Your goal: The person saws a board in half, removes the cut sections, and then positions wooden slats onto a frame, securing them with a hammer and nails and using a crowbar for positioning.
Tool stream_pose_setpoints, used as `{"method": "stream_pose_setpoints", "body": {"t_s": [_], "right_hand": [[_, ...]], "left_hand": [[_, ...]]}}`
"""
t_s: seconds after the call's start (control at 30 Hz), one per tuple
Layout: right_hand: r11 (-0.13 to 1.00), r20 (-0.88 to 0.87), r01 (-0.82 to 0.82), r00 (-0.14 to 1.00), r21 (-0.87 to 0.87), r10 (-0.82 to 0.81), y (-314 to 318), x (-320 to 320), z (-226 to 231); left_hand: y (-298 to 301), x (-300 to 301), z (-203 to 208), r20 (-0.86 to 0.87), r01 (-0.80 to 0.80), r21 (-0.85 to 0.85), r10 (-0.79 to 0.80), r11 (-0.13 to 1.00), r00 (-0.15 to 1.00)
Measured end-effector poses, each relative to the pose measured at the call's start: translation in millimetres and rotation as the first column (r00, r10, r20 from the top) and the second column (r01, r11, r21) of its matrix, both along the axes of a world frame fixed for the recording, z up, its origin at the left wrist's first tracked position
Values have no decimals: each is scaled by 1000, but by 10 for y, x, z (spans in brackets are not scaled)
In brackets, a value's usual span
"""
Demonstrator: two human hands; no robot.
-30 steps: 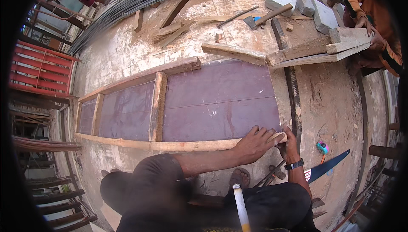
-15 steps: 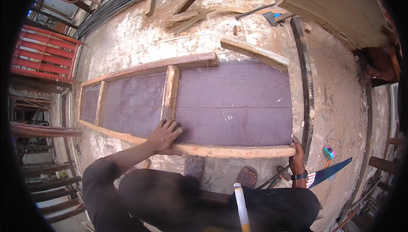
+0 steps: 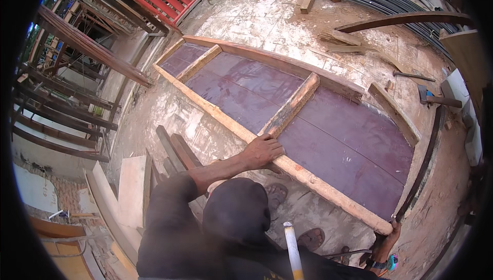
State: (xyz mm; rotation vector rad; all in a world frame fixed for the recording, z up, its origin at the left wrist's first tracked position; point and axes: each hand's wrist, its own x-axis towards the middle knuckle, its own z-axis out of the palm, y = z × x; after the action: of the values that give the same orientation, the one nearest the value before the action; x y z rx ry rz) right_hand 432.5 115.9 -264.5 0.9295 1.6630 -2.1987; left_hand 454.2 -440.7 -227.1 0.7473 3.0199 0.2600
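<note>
My left hand point(image 3: 263, 151) lies flat, fingers spread, on the near timber rail point(image 3: 267, 149) of the purple formwork panel point(image 3: 308, 121) on the concrete floor point(image 3: 246, 23). The rail's long axis runs rightward to my right hand point(image 3: 386, 240), clamped round its end corner.

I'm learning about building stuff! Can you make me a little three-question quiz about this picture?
1. True or false: the left hand rests on the panel's near wooden edge.
2. What does the right hand grip? A) the panel's corner B) the hammer C) a brick
3. What colour is the flat board inside the wooden frame?

Key: 1 true; 2 A; 3 dark purple-brown.
</note>
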Motion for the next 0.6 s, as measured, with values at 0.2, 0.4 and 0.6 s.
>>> {"method": "stream_pose_setpoints", "body": {"t_s": [0.2,0.4,0.6], "right_hand": [[976,-44,-213,976,38,215,-606,-214,667],[837,8,-484,867,257,499,-728,-1126,1276],[751,19,-462,857,471,515,-573,-1876,1828]], "left_hand": [[-518,-301,720,129,-140,-23,141,990,982],[-803,-1471,1133,225,-319,62,298,946,928],[-582,-2691,1633,347,-380,51,340,924,874]]}}
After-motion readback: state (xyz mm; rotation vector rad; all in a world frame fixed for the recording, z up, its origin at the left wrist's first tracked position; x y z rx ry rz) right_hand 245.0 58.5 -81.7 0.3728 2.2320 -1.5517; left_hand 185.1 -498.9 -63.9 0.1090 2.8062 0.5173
